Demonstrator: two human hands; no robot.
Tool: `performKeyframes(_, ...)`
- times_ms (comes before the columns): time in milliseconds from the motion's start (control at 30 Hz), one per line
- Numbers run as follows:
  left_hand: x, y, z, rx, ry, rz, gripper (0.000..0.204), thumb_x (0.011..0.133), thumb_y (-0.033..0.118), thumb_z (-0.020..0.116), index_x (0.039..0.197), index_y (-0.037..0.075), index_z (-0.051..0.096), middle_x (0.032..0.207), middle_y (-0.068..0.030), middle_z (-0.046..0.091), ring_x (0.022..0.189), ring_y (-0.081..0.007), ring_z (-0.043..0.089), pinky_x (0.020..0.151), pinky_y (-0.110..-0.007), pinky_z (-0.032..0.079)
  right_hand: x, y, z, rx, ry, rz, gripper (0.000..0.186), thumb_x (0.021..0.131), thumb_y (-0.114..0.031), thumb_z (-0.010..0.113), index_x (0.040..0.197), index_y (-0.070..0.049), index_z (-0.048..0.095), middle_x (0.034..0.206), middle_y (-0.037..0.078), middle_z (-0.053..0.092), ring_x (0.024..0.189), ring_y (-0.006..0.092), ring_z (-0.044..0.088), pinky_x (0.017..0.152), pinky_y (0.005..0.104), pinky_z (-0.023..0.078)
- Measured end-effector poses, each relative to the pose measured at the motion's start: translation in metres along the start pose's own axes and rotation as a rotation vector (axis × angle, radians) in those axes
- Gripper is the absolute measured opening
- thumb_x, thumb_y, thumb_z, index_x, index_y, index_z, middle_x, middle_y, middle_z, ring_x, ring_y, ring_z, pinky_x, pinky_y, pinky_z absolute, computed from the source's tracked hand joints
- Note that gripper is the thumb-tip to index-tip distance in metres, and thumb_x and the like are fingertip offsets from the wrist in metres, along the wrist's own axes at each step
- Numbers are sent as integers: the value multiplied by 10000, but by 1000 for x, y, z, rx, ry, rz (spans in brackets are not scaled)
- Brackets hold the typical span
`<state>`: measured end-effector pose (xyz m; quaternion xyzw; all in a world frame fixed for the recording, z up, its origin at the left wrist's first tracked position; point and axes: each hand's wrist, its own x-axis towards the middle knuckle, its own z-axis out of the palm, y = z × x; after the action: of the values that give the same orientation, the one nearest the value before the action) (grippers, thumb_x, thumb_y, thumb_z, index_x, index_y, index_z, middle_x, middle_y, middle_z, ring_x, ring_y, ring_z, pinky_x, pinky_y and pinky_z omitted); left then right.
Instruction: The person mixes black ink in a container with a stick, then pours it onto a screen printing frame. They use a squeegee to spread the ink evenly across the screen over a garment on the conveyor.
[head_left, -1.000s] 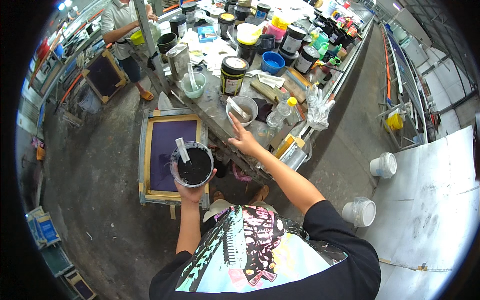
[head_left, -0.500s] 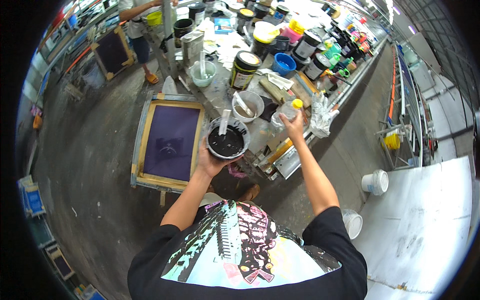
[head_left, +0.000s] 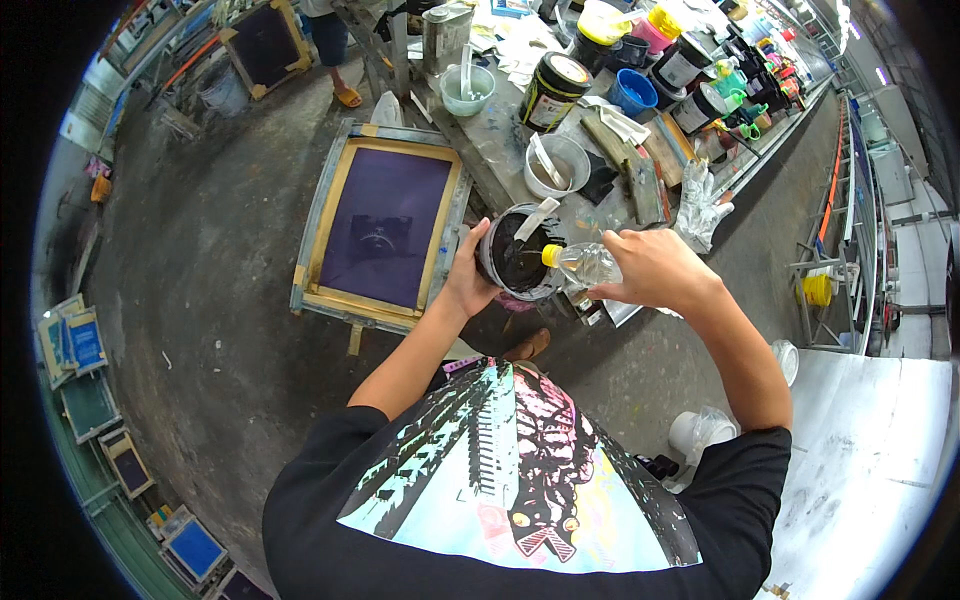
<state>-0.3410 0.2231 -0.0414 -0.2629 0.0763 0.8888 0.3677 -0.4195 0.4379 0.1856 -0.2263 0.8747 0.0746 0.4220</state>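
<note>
- Over the tub [head_left: 489,264], my right fingers [head_left: 613,243] clamp the tilted bottle [head_left: 590,264].
- My left fingers [head_left: 476,240] grip the tub's side; I'd steady it, tilting the bottle slowly.

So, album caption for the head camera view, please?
Left hand holds a tub of black material; right hand holds a clear bottle, its yellow cap over the tub.

The bench [head_left: 500,150] carries a black jar [head_left: 553,95] and blue tub [head_left: 632,105].
</note>
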Motion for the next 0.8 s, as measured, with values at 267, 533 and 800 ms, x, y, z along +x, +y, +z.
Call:
performKeyframes(267, -6, -9, -5, -60, -22, -28, 568, 1058, 548, 497, 1425, 134, 627, 1383, -84, 690, 1231, -250, 687, 1070, -479, 556, 20, -21, -23, -204, -181, -4, 559, 821, -543, 822, 957, -7, 744, 854, 158, 759, 881, 342, 757, 774, 434, 594)
performKeyframes(533, -3, -11, -9, -46, 12, -30, 585, 1046, 591, 481, 1462, 197, 602, 1459, -70, 636, 1309, -278, 633, 1083, -545, 537, 21, -28, -31, -257, -202, -1, 412, 814, -464, 841, 864, -56, 810, 905, 115, 785, 883, 275, 768, 767, 382, 600)
performKeyframes(800, -1, -14, -9, -72, -13, -53, 578, 1043, 568, 520, 1399, 129, 640, 1377, -100, 685, 1240, -268, 676, 1047, -509, 569, 20, -29, -37, -176, -151, -92, 509, 825, -517, 826, 880, -14, 781, 855, 147, 768, 884, 330, 764, 779, 414, 602)
